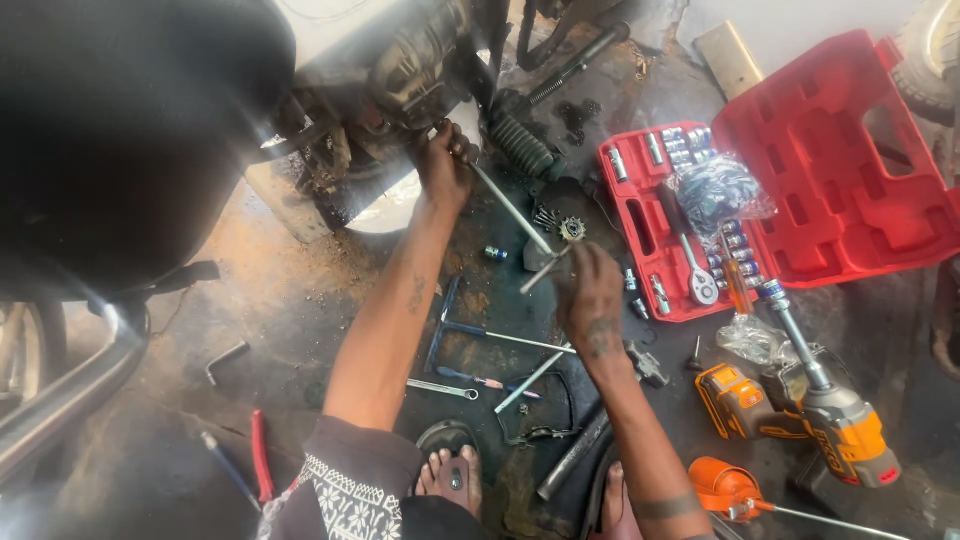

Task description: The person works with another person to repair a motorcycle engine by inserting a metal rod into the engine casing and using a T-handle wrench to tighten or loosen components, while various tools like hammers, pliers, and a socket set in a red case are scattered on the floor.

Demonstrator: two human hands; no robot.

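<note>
L hand (445, 160) at 11 o'clock, fingers curled shut round a long T-bar wrench (512, 212) against the engine (400, 70). Wrench shaft runs to 4 o'clock; R hand (590, 290) fingers closed on its crossbar. Red socket case (640, 225) at 3 o'clock.

A stained, oily floor (300, 300) is seen, strewn with tools. An open red socket case (800, 160) is laid at the right, with an orange impact wrench (840, 420) just below it. A T-wrench (470, 330), a spanner (442, 388) and a small screwdriver (480, 380) are spread in the middle. An Allen key (226, 360) and red-handled pliers (261, 455) are left at the lower left.
</note>
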